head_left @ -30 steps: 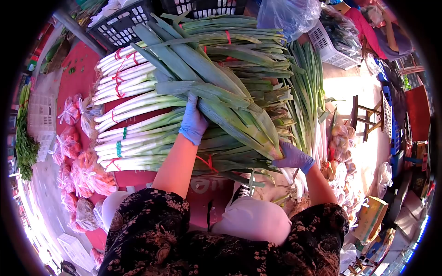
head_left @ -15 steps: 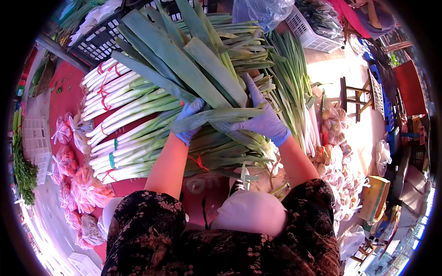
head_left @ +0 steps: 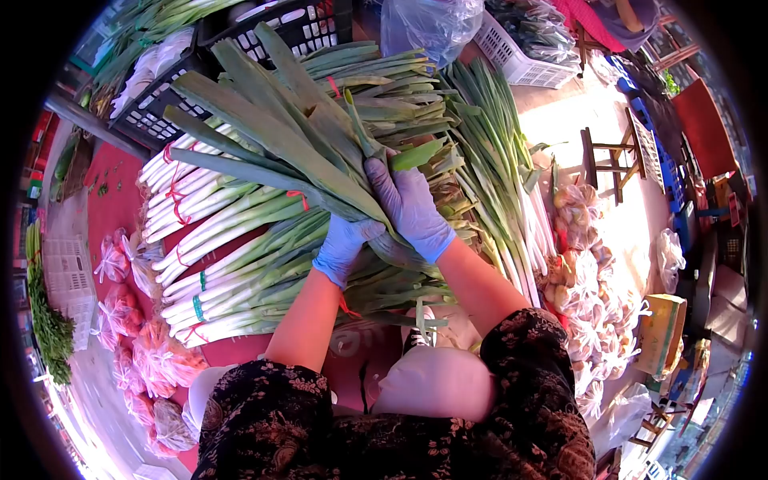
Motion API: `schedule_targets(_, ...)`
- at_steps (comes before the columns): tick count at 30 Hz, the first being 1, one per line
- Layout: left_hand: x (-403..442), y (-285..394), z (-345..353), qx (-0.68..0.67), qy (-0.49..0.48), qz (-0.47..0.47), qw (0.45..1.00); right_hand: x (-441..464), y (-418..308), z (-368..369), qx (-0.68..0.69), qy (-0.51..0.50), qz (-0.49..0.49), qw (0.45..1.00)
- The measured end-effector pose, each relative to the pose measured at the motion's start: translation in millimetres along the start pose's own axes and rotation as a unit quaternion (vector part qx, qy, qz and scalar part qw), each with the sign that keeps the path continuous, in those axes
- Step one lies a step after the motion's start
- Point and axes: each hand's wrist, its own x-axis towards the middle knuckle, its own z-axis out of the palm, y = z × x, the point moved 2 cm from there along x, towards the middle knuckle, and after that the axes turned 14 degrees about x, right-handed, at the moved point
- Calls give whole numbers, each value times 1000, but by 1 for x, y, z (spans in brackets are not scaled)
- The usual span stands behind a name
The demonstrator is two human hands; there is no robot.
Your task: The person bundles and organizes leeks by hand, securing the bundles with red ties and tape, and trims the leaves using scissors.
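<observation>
A bunch of leeks (head_left: 308, 148) with broad green leaves is held up in front of me, its leaves fanning out to the upper left. Around the lower part of these leaves, my left hand (head_left: 346, 246) in a blue glove is closed, thumb across the front. Just above and to the right, my gloved right hand (head_left: 414, 210) is closed on the same leaves, close beside the left. A short green leaf end (head_left: 418, 154) pokes out past its fingers. Underneath lie tied bundles of leeks (head_left: 228, 268), white stems to the left. The lower end of the held bunch is partly hidden.
Black crates (head_left: 308, 30) stand at the back left and a white crate (head_left: 532, 60) at the back. More leeks (head_left: 500, 160) lie to the right, near bagged bulbs (head_left: 588, 280). Several pink bags (head_left: 164, 352) line the left side. A wooden stool (head_left: 612, 164) stands right.
My right hand has moved left and gone from spread fingers to closed on the leeks. The leaf lying across both hands is no longer there. The view has shifted slightly.
</observation>
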Motion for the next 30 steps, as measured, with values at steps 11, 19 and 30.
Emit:
schedule_targets(11, -2, 15, 27, -129, 68, -1, 989, -10, 42, 13, 198, 75, 25, 977)
schedule_targets(19, 5, -8, 7, -126, 134, -48, 982, -10, 35, -13, 622, 103, 131, 765)
schedule_targets(30, 7, -28, -10, -58, 72, -55, 994, 0, 17, -8, 275, 178, 68, 942)
